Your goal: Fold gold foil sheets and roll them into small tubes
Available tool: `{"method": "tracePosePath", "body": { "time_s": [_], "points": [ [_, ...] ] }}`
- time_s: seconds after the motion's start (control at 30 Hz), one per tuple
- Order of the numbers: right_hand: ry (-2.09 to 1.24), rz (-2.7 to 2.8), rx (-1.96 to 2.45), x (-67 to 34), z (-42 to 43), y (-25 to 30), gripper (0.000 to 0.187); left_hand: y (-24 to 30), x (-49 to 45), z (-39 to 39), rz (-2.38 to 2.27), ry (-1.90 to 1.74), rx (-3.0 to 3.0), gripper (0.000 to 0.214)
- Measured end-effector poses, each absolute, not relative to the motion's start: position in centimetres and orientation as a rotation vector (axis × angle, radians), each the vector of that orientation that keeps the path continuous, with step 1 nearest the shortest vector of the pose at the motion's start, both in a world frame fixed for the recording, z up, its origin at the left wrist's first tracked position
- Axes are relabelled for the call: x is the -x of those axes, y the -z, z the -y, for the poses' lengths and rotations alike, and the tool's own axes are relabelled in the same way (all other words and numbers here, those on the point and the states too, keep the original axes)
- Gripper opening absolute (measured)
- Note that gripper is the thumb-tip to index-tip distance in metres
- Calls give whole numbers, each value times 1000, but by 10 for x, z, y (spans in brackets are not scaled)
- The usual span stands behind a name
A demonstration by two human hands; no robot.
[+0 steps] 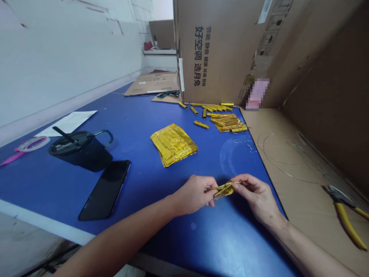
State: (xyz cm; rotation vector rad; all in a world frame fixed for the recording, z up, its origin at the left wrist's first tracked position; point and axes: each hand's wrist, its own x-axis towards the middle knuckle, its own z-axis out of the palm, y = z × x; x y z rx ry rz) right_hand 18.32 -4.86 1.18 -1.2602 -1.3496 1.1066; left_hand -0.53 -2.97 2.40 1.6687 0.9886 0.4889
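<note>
A partly folded piece of gold foil paper (224,191) is stretched between my two hands, above the blue table near its right edge. My left hand (197,194) is closed on its left end, fingers wrapped round it. The thumb and fingertips of my right hand (255,192) pinch the other end. Beyond my hands lies a stack of flat gold foil sheets (174,144). Farther back, several small rolled gold foil tubes (201,124) are scattered, some on top of more gold sheets (227,123).
A black mug (83,152) with a straw and a black phone (105,190) occupy the left of the blue table (138,192). Yellow-handled pliers (343,215) and thin wire (284,165) lie on cardboard at right. A large cardboard box (225,50) stands behind.
</note>
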Motion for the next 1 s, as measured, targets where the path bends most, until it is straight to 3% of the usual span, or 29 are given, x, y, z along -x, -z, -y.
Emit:
{"method": "tracePosePath", "body": {
  "time_s": [0.57,0.7,1.0],
  "points": [
    [-1173,1326,1278,-183,46,-14,19,-37,10,33,-904,-360,-2026,26],
    [-1146,1359,1305,-185,46,-12,21,-36,9,37,-948,-353,-2081,18],
    [-1158,1416,1316,-184,46,-9,22,-27,8,25,-1003,-497,-2278,21]
  ]
}}
